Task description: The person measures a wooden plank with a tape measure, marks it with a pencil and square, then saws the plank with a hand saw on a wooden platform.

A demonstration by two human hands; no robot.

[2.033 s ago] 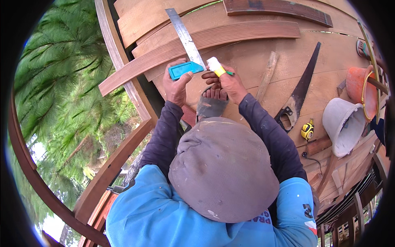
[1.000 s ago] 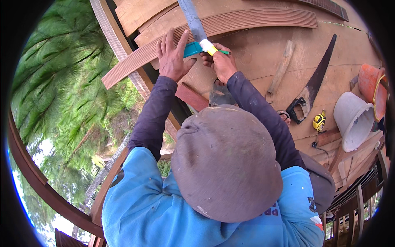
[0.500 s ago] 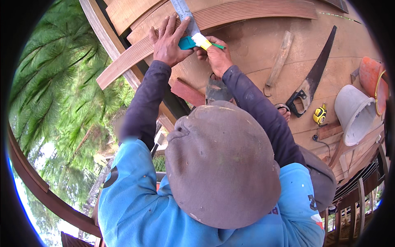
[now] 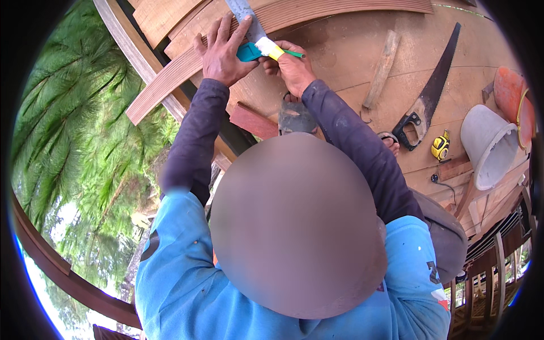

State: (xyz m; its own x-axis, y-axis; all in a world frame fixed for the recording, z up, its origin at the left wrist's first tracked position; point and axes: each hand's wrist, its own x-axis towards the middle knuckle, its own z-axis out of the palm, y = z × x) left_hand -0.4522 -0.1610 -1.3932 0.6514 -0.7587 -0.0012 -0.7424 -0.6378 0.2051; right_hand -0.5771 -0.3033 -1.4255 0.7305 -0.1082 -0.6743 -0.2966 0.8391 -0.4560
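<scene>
My left hand point(image 4: 221, 56) lies with fingers spread across a grooved brown board point(image 4: 158, 90) and the metal blade of a try square point(image 4: 245, 12), whose teal handle point(image 4: 247, 52) is partly under it. My right hand point(image 4: 292, 71), just right of it, grips a slim green pencil point(image 4: 297, 54) together with a white-and-yellow item point(image 4: 271, 49) that I cannot identify, held over the junction of blade and handle. The grooved board lies crosswise, its left end out over a timber beam.
A handsaw point(image 4: 430, 90), yellow tape measure point(image 4: 440, 146), wood offcut point(image 4: 381, 68), red piece point(image 4: 255, 122), grey bucket point(image 4: 487, 147) and orange bucket point(image 4: 510, 102) lie on the plank deck point(image 4: 351, 39). Sandalled feet point(image 4: 388, 144) rest there. Railing and foliage are at left.
My left hand has left the square's handle to spread over blade and board, and the square sits farther forward. My right hand moved forward with it. Recently the whole view has shifted slightly.
</scene>
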